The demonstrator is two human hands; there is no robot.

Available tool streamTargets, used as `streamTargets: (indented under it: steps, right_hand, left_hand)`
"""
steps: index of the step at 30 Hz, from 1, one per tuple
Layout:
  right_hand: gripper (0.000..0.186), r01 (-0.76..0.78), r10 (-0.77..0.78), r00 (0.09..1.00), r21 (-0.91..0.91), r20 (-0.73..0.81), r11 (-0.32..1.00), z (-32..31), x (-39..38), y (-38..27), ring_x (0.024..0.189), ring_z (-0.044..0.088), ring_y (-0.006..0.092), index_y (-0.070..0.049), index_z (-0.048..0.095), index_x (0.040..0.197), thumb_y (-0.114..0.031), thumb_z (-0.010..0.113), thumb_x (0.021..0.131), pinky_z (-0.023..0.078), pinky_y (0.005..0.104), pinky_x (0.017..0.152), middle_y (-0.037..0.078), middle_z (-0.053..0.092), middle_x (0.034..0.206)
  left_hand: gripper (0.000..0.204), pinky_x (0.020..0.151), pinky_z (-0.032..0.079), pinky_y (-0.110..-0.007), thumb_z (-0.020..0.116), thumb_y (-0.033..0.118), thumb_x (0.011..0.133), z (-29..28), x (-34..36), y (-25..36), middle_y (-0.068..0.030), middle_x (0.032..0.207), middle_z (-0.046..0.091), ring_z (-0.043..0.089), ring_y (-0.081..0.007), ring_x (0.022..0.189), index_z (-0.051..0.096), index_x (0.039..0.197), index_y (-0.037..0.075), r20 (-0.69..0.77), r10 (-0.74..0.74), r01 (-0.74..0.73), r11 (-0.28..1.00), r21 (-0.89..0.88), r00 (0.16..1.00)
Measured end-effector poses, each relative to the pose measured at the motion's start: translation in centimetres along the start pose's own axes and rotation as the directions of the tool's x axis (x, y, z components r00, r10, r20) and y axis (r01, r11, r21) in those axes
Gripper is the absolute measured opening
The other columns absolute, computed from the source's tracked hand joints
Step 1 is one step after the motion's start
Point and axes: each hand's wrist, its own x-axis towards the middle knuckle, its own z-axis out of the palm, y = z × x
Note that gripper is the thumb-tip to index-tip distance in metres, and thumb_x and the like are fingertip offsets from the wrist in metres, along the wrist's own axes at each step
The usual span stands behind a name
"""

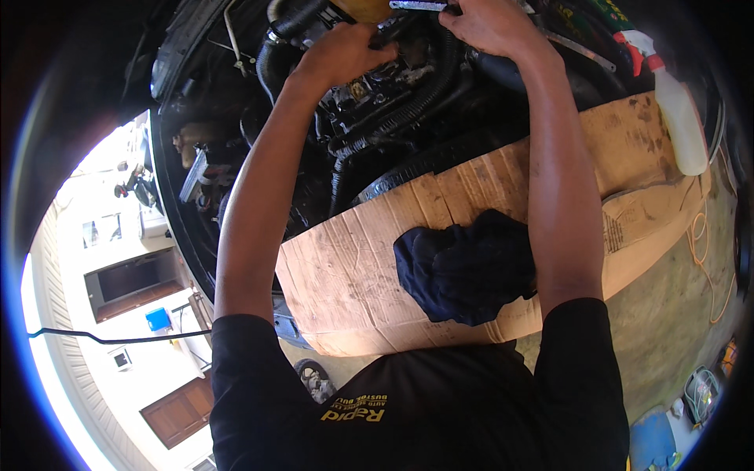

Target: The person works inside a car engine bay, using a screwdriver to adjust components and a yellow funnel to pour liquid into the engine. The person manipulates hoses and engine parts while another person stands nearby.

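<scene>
The grip of the right hand (pixel 488 27) seems to pinch a shiny silver, bar-shaped metal piece (pixel 420 5) at the top edge of the view, over the black metal engine (pixel 360 96); the left hand (pixel 347 55) curls beside a black tube-shaped part (pixel 399 31), and one cannot tell whether its grip pinches anything. If the silver piece is oily, it could slip down between the engine parts, while a careless right elbow could push the white plastic spray bottle with red trigger (pixel 682 125) off the brown cardboard sheet (pixel 345 275).
</scene>
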Motion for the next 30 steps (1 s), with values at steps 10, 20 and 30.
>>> streamTargets:
  steps: [10, 20, 30]
  right_hand:
    - [0.033, -0.035, 0.035, 0.998, 0.005, 0.051, 0.999, 0.0, 0.1, 0.3, 0.120, 0.067, 0.0363, -0.012, 0.076, 0.123, -0.021, 0.068, 0.093, 0.050, 0.0458, 0.109, 0.016, 0.075, 0.122]
    - [0.033, -0.033, -0.029, 0.946, 0.187, 0.322, 0.982, -2.8, 0.1, -1.7, 0.112, 0.070, 0.0341, -0.010, 0.075, 0.122, -0.026, 0.070, 0.093, 0.054, 0.0435, 0.101, 0.015, 0.075, 0.117]
    - [0.027, 0.247, -0.187, 0.965, -0.387, 0.186, 0.889, 4.0, -0.2, -4.1, 0.103, 0.072, 0.0360, -0.010, 0.076, 0.114, -0.027, 0.071, 0.094, 0.057, 0.0451, 0.092, 0.015, 0.076, 0.107]
  left_hand:
    - [0.048, 0.099, 0.056, -0.044, 0.075, 0.035, 0.098, -0.2, -1.2, -1.9, -0.0193, 0.128, 0.071, 0.070, -0.0360, 0.116, 0.066, 0.137, 0.010, 0.012, 0.422, -0.421, 0.905, -0.066, 0.906]
    - [0.044, 0.081, 0.056, -0.039, 0.067, 0.043, 0.103, -7.0, -4.8, -0.7, -0.0129, 0.100, 0.077, 0.072, -0.0236, 0.083, 0.073, 0.125, 0.005, -0.167, -0.109, 0.029, 0.907, -0.420, 0.980]
    - [0.032, 0.058, 0.052, -0.029, 0.070, 0.029, 0.098, 2.3, -14.3, 4.3, -0.0053, 0.078, 0.072, 0.065, -0.0101, 0.063, 0.076, 0.117, 0.005, -0.121, 0.168, -0.182, 0.412, -0.893, 0.978]
